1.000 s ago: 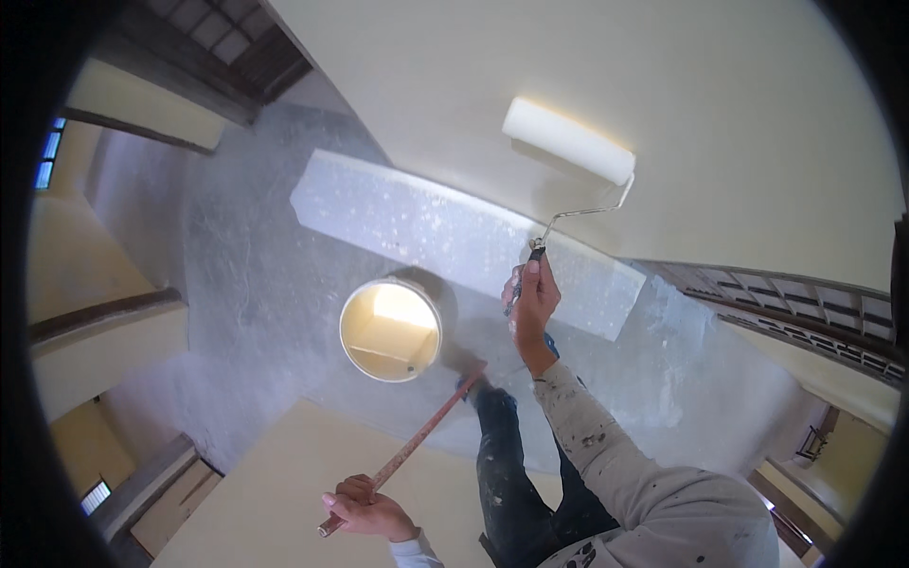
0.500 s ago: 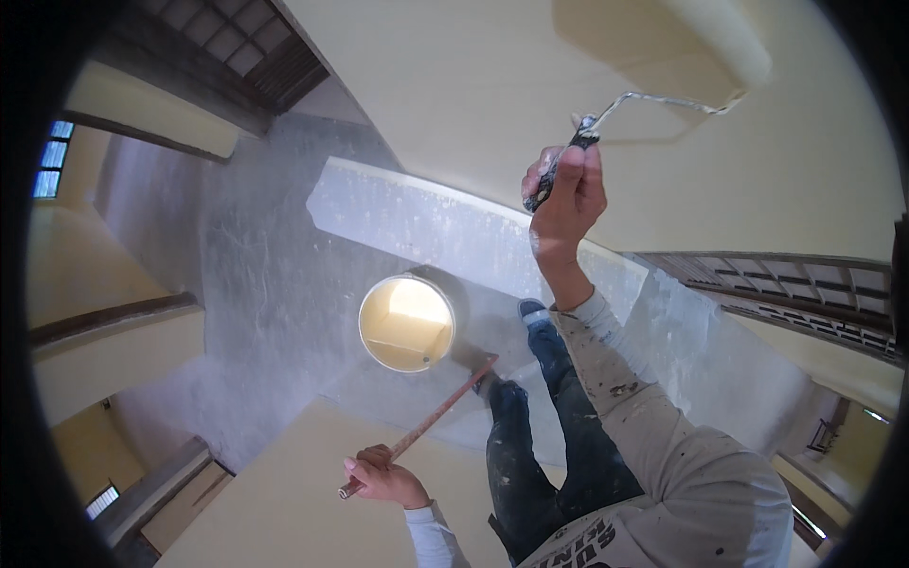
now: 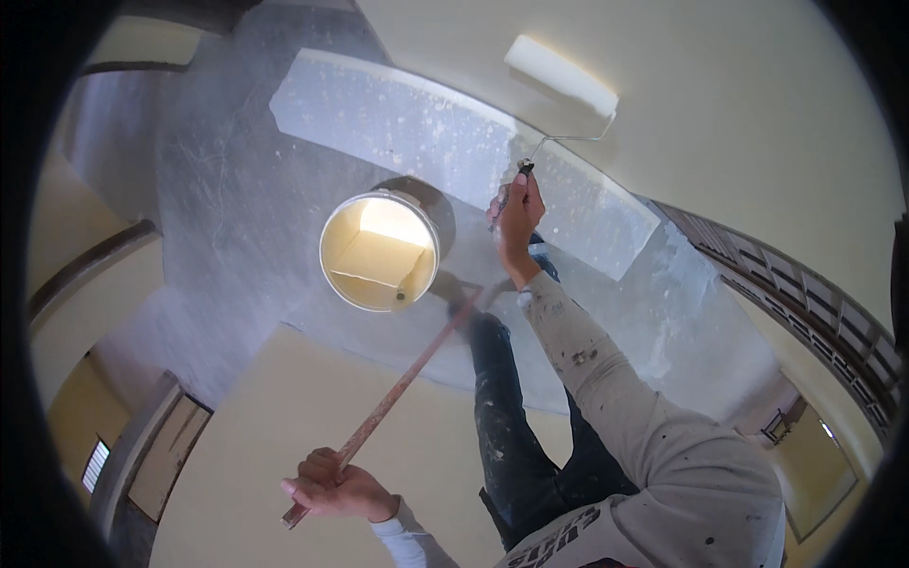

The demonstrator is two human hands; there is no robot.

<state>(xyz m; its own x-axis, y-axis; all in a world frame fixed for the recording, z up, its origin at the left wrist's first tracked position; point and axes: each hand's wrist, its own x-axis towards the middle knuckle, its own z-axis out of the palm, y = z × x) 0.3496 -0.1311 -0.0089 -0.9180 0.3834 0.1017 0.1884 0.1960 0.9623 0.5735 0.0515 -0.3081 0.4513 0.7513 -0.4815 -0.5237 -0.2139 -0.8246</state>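
Head | roller: long axis slopes down rightward | pole: up rightward

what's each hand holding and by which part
Right hand: the paint roller, by its handle. Left hand: the reddish stick, near its lower-left end in the picture.

One wide, round view looks down from the head, with the right sleeve close and the grey floor farther away.
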